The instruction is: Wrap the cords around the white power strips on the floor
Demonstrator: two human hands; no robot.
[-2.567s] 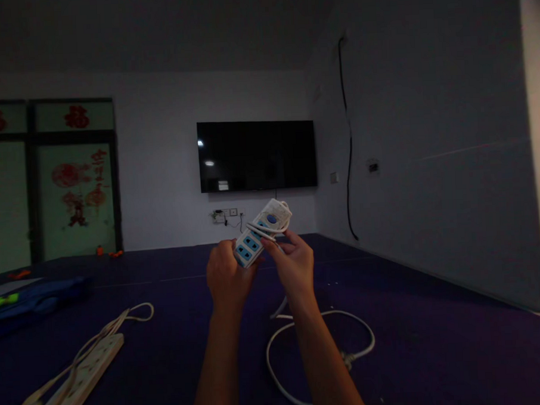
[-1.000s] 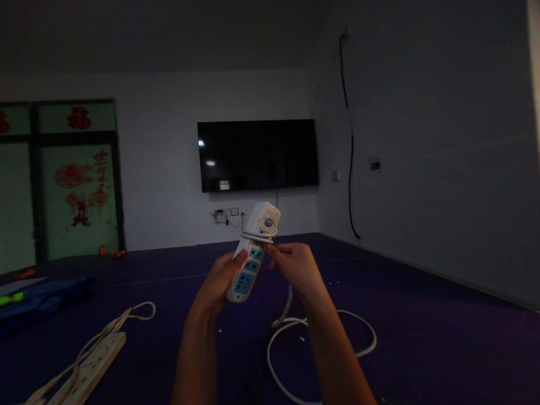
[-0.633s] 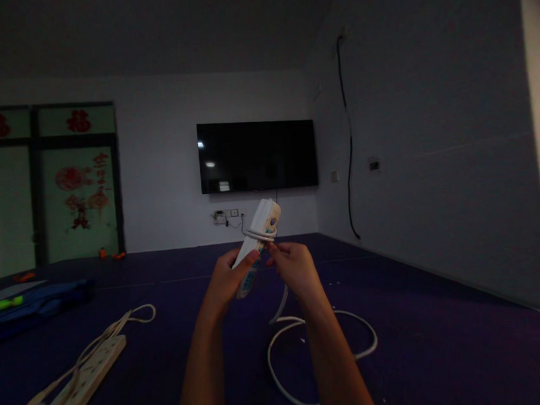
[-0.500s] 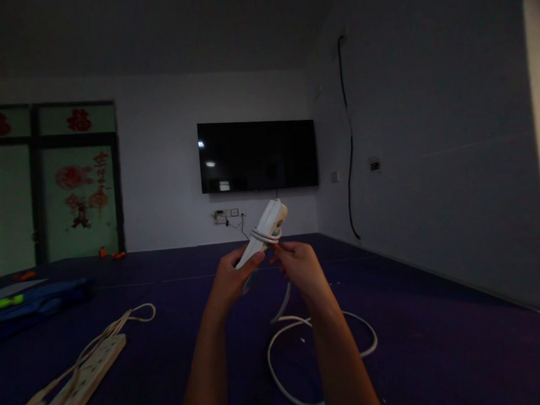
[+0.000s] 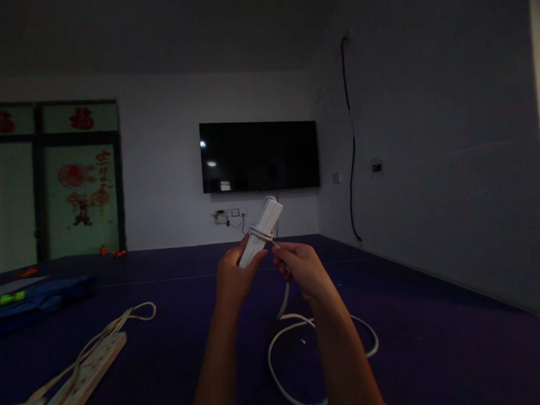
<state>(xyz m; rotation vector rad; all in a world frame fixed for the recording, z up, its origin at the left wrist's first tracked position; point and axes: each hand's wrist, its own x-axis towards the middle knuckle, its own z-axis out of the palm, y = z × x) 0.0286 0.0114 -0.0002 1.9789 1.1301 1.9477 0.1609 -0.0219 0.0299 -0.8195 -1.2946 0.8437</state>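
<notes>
Above the dim purple floor (image 5: 437, 344), the left hand (image 5: 232, 280) gripped a white power strip (image 5: 264, 228), tilted up before the wall-mounted television (image 5: 259, 156). The right hand (image 5: 300, 269) pinched its cord (image 5: 276, 339), apparently wound around it; the slack looped on the floor. A second strip (image 5: 85, 375) lay far left.

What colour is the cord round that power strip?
White cord, like the power strip; head view shows it best.
</notes>
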